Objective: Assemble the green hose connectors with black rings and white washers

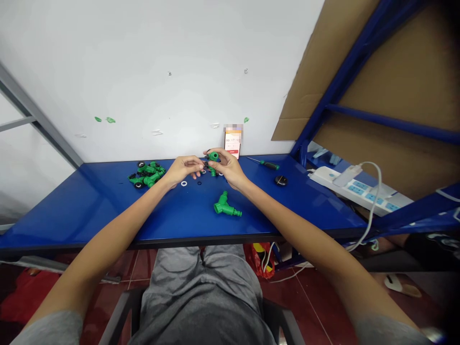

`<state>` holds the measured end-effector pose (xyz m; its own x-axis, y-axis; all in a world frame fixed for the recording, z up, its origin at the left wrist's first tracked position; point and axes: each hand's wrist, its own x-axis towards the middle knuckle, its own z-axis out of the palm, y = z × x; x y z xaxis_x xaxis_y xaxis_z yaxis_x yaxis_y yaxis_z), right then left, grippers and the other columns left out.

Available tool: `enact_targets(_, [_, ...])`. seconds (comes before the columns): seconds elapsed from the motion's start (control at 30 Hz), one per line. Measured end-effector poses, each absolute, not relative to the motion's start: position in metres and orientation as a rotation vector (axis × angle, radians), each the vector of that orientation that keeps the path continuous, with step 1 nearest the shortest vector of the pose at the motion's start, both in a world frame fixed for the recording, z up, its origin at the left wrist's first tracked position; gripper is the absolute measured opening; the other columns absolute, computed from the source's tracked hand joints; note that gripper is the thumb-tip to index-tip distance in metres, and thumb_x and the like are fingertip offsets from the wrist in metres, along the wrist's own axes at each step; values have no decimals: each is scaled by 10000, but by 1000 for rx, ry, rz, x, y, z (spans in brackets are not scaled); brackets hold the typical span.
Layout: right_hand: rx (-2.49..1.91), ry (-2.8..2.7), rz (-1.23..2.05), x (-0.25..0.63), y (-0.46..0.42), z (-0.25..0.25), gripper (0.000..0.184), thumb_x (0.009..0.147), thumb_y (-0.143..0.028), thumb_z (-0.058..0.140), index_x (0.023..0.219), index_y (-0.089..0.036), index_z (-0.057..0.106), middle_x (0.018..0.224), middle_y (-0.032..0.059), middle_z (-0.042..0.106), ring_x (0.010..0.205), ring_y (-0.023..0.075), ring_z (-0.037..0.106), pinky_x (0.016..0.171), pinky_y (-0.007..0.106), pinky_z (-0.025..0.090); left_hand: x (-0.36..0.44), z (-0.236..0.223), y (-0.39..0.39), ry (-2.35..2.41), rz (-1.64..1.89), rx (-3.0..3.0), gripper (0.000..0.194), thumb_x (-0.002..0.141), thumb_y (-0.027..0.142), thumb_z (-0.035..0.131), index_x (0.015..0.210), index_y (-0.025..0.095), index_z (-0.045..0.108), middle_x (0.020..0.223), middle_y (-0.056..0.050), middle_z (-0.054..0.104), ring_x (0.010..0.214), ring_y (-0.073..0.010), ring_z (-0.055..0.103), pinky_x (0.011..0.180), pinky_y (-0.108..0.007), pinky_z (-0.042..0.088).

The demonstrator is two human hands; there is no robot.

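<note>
Above the back middle of the blue table, my right hand [228, 168] is closed around a green plastic hose fitting [213, 156]. My left hand [184, 170] meets it from the left, thumb and fingers pinched at a small dark piece by the fitting's side; its exact kind is too small to make out. Just below my hands, a white ring [184, 183] and a small black ring [199, 183] lie flat. Nearer to me rests a loose green Y-shaped fitting [225, 207]. Left of my left hand is a pile of green fittings [148, 175] with black collars.
A phone [232, 146] showing a timer leans on the white wall behind my right hand. To the right lie a screwdriver [270, 165] and a round black object [281, 180]. Further right, a white power strip [362, 189] with a cable sits by the blue metal frame [391, 123].
</note>
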<state>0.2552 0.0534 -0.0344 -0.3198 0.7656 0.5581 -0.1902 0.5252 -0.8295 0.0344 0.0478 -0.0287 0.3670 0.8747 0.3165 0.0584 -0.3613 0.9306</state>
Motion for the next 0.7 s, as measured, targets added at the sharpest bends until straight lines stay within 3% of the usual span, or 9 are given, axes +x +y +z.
enact_targets(0.2, [-523, -1652, 1024, 256, 55, -36, 474, 824, -642, 896, 1100, -316, 691, 1307, 71, 738, 1341, 302, 631, 1118, 493, 574, 34, -26, 48, 842, 1057, 1677, 453, 742, 544, 955, 891, 156, 774, 870, -89, 789, 695, -151, 712, 609, -256, 597])
enact_targets(0.37, [-525, -1656, 1021, 256, 62, -40, 483, 829, -617, 905, 1128, -319, 671, 1368, 77, 714, 1337, 294, 627, 1098, 471, 580, 36, -25, 48, 894, 1126, 1761, 355, 787, 464, 912, 896, 152, 780, 832, -82, 778, 657, -143, 698, 590, -248, 576])
enact_targets(0.57, [-586, -1643, 1120, 256, 70, -51, 605, 780, -652, 924, 1196, -301, 659, 1398, 73, 686, 1042, 237, 707, 891, 408, 651, 44, -23, 42, 1107, 1256, 2027, 167, 847, 312, 761, 896, 155, 791, 793, -62, 793, 693, -165, 713, 655, -271, 580])
enact_targets(0.7, [-624, -1586, 1242, 257, 72, -56, 615, 769, -627, 941, 1213, -310, 656, 1343, 54, 711, 1035, 224, 732, 877, 404, 672, 47, -28, 42, 1144, 1300, 2181, 112, 856, 244, 718, 893, 168, 791, 828, -47, 817, 757, -177, 751, 748, -290, 584])
